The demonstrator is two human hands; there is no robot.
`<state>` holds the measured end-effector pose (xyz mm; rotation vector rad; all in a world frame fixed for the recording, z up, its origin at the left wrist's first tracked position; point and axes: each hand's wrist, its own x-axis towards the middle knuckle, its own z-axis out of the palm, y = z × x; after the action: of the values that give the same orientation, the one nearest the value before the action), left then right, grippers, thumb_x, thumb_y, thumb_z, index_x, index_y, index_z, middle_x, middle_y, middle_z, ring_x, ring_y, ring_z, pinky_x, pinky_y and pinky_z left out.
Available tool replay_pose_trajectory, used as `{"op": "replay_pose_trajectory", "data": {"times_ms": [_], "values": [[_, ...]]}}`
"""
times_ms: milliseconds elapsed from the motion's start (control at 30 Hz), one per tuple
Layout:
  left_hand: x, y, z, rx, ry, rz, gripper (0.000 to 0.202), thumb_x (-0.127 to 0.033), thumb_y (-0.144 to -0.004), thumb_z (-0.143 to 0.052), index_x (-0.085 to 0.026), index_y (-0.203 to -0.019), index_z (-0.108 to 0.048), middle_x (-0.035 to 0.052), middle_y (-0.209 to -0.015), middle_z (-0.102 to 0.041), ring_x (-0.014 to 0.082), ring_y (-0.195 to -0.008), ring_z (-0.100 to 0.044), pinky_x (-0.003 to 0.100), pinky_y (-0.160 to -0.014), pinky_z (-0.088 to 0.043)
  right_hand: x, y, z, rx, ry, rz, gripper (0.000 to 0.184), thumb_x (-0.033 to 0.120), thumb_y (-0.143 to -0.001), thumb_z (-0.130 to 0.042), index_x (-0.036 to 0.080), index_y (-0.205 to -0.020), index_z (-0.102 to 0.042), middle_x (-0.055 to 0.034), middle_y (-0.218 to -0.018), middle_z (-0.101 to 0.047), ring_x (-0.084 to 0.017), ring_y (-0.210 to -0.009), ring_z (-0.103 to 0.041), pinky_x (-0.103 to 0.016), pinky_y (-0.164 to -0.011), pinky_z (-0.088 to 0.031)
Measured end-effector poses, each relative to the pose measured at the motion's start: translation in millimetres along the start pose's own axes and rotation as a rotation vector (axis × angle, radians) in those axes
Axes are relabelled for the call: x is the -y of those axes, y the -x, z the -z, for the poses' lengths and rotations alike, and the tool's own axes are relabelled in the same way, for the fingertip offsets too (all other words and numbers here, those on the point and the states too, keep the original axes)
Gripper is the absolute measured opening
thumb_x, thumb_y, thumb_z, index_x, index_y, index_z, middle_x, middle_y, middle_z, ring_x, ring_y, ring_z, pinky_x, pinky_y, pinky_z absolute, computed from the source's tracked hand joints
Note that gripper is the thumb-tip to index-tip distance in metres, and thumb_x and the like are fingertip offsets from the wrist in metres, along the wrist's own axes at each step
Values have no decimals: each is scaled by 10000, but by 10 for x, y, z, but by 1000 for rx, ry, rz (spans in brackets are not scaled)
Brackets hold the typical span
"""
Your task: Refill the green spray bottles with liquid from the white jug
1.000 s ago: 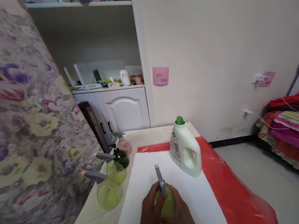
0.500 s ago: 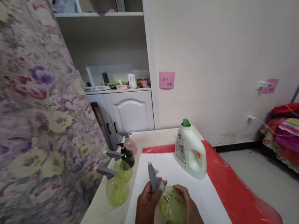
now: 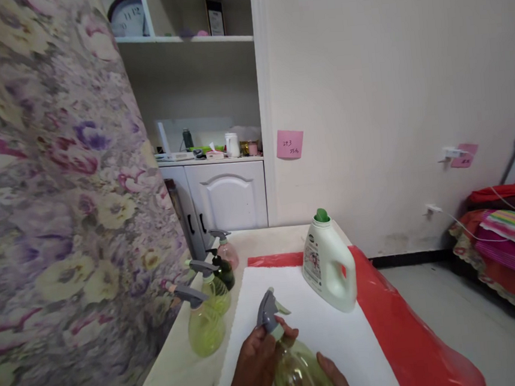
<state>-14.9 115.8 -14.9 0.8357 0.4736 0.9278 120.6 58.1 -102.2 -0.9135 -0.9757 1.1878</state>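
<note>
Head view, only one: the green spray bottle point(image 3: 303, 374) is up in both hands near the bottom edge, over the white sheet point(image 3: 334, 342), tilted with its spray head point(image 3: 266, 309) toward upper left. Left hand point(image 3: 251, 368): fingers wrapped round the neck, just under the head. Right hand point(image 3: 337, 378): fingers curled on the body's right side; the frame cuts most of it off, so thumb placement is a guess.

Step looks like handling the bottle by neck and body. To do it well: left grip on the neck, clear of the trigger point(image 3: 283, 306); right hand takes the weight low down, no squeezing. Round, smooth body, could slip. Give the detergent jug point(image 3: 327, 265) and the yellow-green sprayer point(image 3: 206, 329) standing at left some room.
</note>
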Motion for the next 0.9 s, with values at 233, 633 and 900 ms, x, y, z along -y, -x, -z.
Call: {"op": "replay_pose_trajectory", "data": {"times_ms": [233, 633, 900], "values": [[134, -29, 44, -23, 23, 20, 385, -435, -637, -800, -217, -933, -685, 46, -900, -712, 244, -957, -684, 429, -1017, -424, -37, -83, -43, -16, -9, -24, 736, 871, -685, -297, 312, -886, -732, -43, -798, -751, -341, -994, -665, -555, -846, -521], [202, -123, 91, -266, -228, -93, 466, -450, -678, -751, -191, -1047, -631, 86, -972, -742, 249, -938, -668, 328, -769, -500, 229, 63, -105, -13, 21, 40, 429, 525, -874, -521, 231, -1184, -564, -75, -1171, -645, -239, -1058, -613, -479, -881, -515], [229, -104, 44, -192, -193, -68, 436, -452, -663, -764, -177, -979, -643, 96, -934, -752, 267, -928, -681, 330, -738, -493, 234, 58, -86, -50, 6, 31, 484, 580, -884, -446, 224, -1188, -569, -81, -1118, -681, -251, -1031, -648, -472, -848, -538]]}}
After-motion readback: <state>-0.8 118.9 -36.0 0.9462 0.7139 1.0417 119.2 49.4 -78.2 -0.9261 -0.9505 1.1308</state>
